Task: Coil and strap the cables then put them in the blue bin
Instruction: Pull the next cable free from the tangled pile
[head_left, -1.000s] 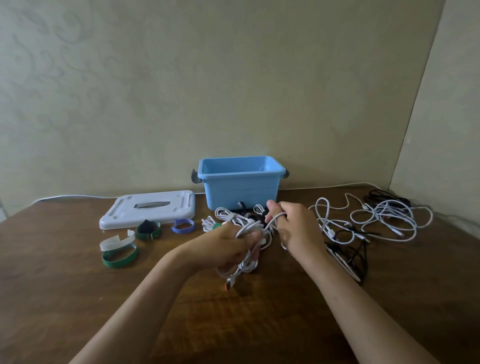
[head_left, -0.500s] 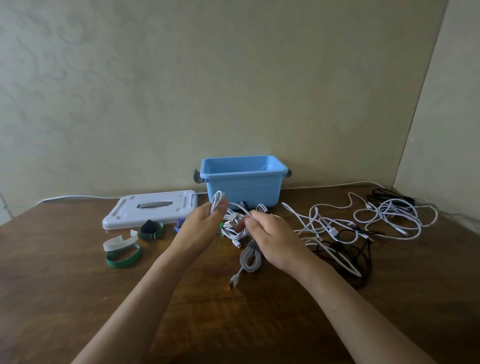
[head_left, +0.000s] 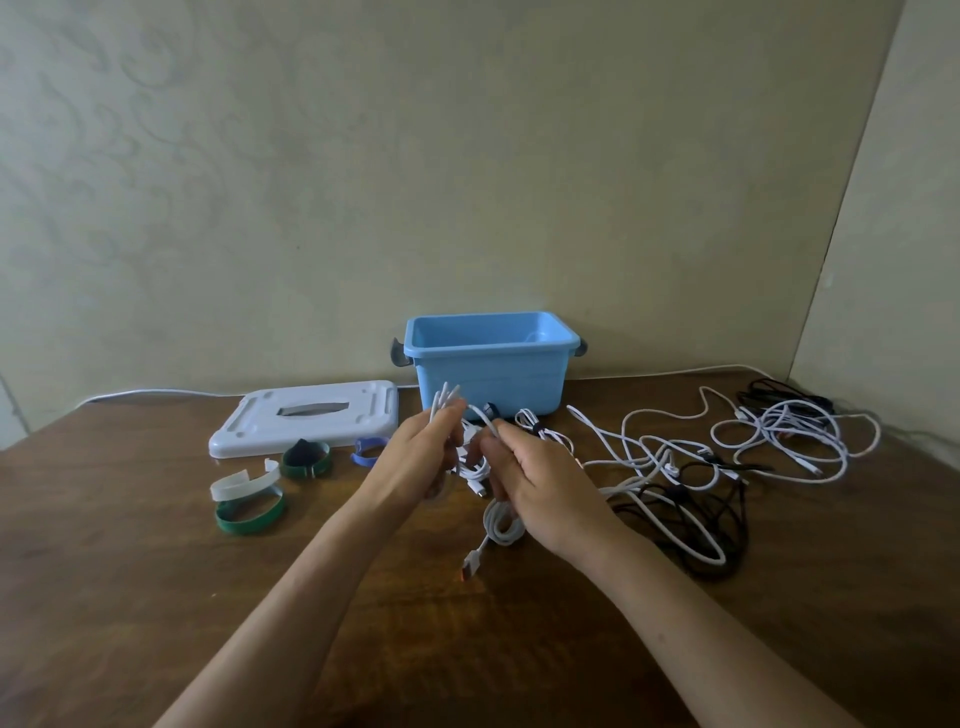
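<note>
Above table (head_left: 156, 597), hands closer than before.

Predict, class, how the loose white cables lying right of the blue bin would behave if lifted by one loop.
The loose white cables look thin and limp, so they would probably sag and trail. Their loops cross the black cables, so these may drag along. They probably weigh little, so they should lift easily.

A brown wooden desk (head_left: 156, 597) fills the lower view. At about ten o'clock from its middle a white lid (head_left: 306, 418) with a slot in its top lies flat. Behind stands a pale patterned wall (head_left: 363, 182), meeting a plain side wall (head_left: 893, 260) at two o'clock. A thin white cord (head_left: 156, 392) runs along the desk's far edge at ten o'clock.
</note>
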